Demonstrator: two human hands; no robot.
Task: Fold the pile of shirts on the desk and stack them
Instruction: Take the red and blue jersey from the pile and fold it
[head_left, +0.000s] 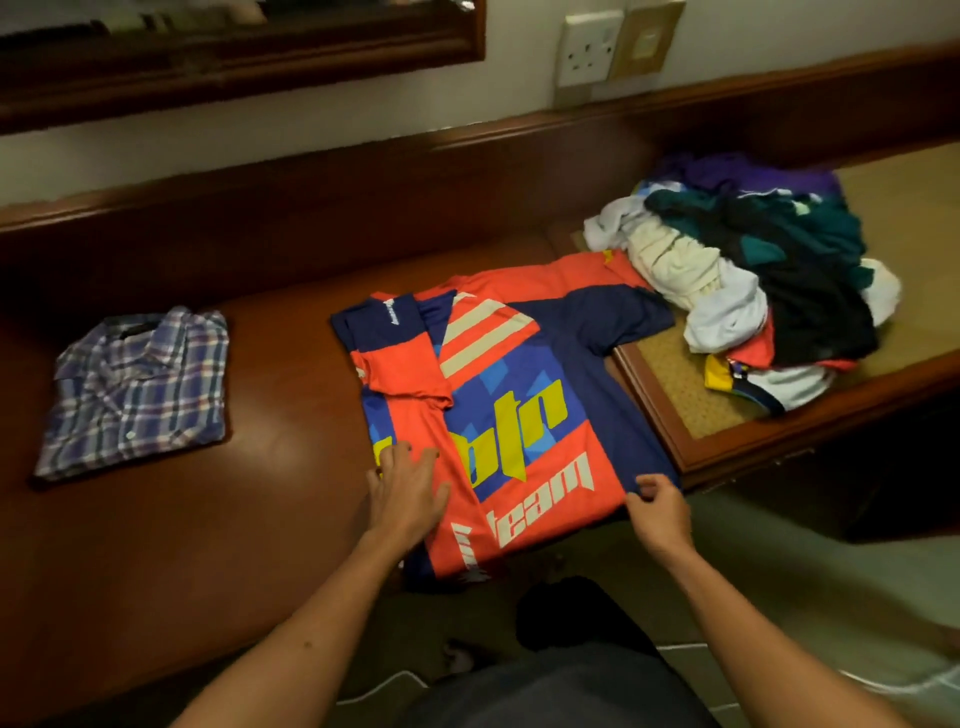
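An orange and navy jersey (519, 374) with yellow and white lettering lies spread on the brown desk (291, 499), its left side folded inward over the front. My left hand (408, 493) presses flat on that folded part near the hem. My right hand (657, 512) pinches the jersey's lower right edge. A folded plaid shirt (137, 387) sits to the left. A loose pile of unfolded shirts (753, 280) lies at the right on a tan-topped section.
The desk's raised wooden back (311, 208) runs along the wall, with a power socket (589, 49) above. The tan-topped section (691, 384) has a wooden rim beside the jersey. My dark-clothed lap (566, 675) fills the bottom middle.
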